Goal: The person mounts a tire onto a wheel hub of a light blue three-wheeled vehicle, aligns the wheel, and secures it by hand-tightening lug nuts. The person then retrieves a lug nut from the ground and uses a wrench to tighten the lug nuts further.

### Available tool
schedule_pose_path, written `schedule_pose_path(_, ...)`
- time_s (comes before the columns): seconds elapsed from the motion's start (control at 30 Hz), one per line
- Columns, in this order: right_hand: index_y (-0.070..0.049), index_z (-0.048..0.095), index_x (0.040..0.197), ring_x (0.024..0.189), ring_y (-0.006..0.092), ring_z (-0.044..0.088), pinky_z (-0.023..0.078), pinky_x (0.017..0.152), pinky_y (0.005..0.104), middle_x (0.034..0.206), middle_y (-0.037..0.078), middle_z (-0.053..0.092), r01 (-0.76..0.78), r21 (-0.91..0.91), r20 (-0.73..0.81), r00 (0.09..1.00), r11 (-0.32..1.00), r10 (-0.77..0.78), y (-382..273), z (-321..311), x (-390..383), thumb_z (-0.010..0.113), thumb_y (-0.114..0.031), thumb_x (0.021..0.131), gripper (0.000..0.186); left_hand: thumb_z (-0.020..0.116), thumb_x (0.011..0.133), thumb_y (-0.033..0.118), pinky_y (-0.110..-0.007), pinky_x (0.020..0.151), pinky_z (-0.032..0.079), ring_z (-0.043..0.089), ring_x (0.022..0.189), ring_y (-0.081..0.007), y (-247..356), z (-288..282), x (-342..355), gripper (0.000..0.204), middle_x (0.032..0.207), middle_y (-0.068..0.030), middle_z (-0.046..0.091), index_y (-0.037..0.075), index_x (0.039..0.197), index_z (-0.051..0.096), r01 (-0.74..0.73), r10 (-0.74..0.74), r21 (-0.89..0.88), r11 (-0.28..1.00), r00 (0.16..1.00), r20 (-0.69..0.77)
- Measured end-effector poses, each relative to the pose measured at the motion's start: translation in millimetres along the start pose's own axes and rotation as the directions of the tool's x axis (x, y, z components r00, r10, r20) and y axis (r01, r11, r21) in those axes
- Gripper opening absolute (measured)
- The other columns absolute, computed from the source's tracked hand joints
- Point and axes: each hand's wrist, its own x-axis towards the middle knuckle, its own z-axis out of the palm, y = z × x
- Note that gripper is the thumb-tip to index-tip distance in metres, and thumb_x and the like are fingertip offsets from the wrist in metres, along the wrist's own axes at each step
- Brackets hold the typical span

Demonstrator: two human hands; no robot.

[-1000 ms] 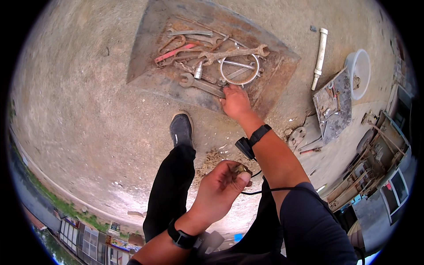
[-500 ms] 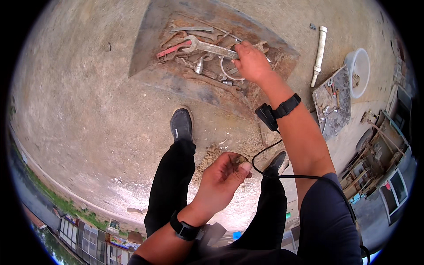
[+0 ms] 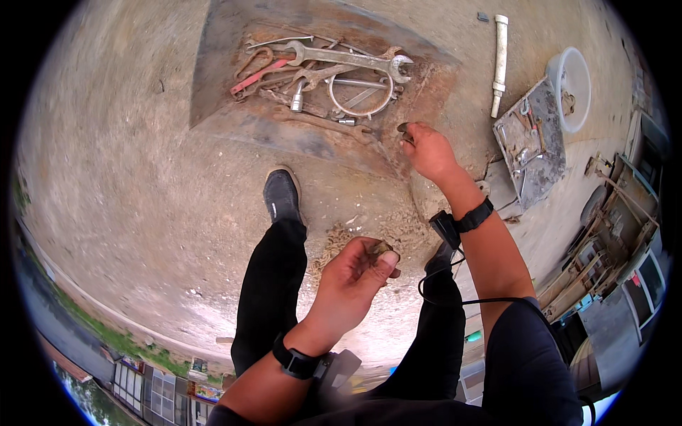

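My left hand point(image 3: 352, 280) is closed in front of my legs, thumb and fingers pinching a small brownish piece point(image 3: 381, 248) whose kind I cannot make out. By the near right rim of a rusty metal tray point(image 3: 259, 130), my right hand point(image 3: 430, 152) pinches a small, dark, flat piece point(image 3: 403, 128). Inside the tray a large double open-ended spanner point(image 3: 341, 58) lies across other tools. Around it are a pale metal ring point(image 3: 362, 113), a red-handled tool point(image 3: 257, 78), a socket point(image 3: 297, 99) and a long rusty spanner point(image 3: 323, 126).
To the right lie a white pipe point(image 3: 500, 67), a smaller tray of tools point(image 3: 548, 163) and a white plastic tub point(image 3: 584, 92). A vehicle point(image 3: 604, 241) with a loaded bed stands beyond. A black cable point(image 3: 490, 299) runs along my right arm.
My right hand has let go of the large spanner, which now rests in the tray. It has moved toward me and pinches a small dark piece. My left hand keeps its pinch.
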Motion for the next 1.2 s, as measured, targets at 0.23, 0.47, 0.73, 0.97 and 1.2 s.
schedule_pose_path(0.23, -0.003, 0.057, 0.112, 0.110, 0.0361, 0.061, 0.050, 0.092, 0.0458, 0.120, 0.020, 0.062, 0.014, 0.034, 0.141, 0.990, 0.999, -0.019, -8, 59, -13, 0.057, -0.027, 0.092, 0.032, 0.058, 0.101, 0.021, -0.028, 0.078, 0.049, 0.064, 0.091, -0.0149, -10, 6, 2, 0.027, 0.106, -0.0068, 0.066, 0.000, 0.118, 0.058, 0.015, -0.015, 0.038, 0.999, 1.000, -0.005)
schedule_pose_path(0.47, -0.002, 0.052, 0.127, 0.118, 0.0368, 0.057, 0.048, 0.097, 0.0457, 0.127, 0.022, 0.058, -0.120, 0.176, 0.214, 0.974, 0.977, 0.081, -27, 83, 29, 0.055, -0.029, 0.094, 0.042, 0.059, 0.100, 0.022, -0.027, 0.079, 0.049, 0.063, 0.091, -0.0134, -9, 6, 2, 0.029, 0.104, -0.0062, 0.065, -0.001, 0.118, 0.056, 0.035, -0.034, 0.035, 0.999, 0.999, -0.021)
schedule_pose_path(0.73, -0.001, 0.053, 0.116, 0.109, 0.0378, 0.061, 0.050, 0.091, 0.0470, 0.117, 0.019, 0.064, -0.174, 0.220, 0.250, 0.961, 0.960, 0.117, -69, 71, 17, 0.066, -0.029, 0.088, 0.042, 0.058, 0.101, 0.023, -0.027, 0.078, 0.049, 0.065, 0.092, -0.0140, -11, 6, 4, 0.028, 0.105, -0.0062, 0.066, 0.000, 0.117, 0.058, -0.002, 0.002, 0.016, 1.000, 1.000, 0.000)
schedule_pose_path(0.97, 0.001, 0.063, 0.107, 0.075, 0.0308, 0.069, 0.055, 0.068, 0.0394, 0.079, 0.014, 0.069, -0.303, 0.604, 0.274, 0.947, 0.737, 0.165, -92, 59, -58, 0.067, -0.023, 0.086, 0.032, 0.058, 0.101, 0.022, -0.027, 0.078, 0.048, 0.063, 0.090, -0.0131, -12, 10, 4, 0.025, 0.103, -0.0055, 0.067, 0.001, 0.115, 0.059, -0.021, 0.020, -0.011, 1.000, 0.999, -0.050)
schedule_pose_path(1.2, 0.002, 0.065, 0.109, 0.052, 0.0089, 0.050, 0.039, 0.045, 0.0231, 0.076, 0.003, 0.062, -0.585, 0.804, 0.592, 0.770, -0.107, 0.240, -50, 27, -147, 0.056, -0.012, 0.094, 0.022, 0.057, 0.101, 0.025, -0.028, 0.078, 0.048, 0.064, 0.090, -0.0145, -18, 22, 7, 0.029, 0.106, -0.0063, 0.067, 0.001, 0.117, 0.059, 0.001, 0.000, 0.028, 1.000, 1.000, -0.023)
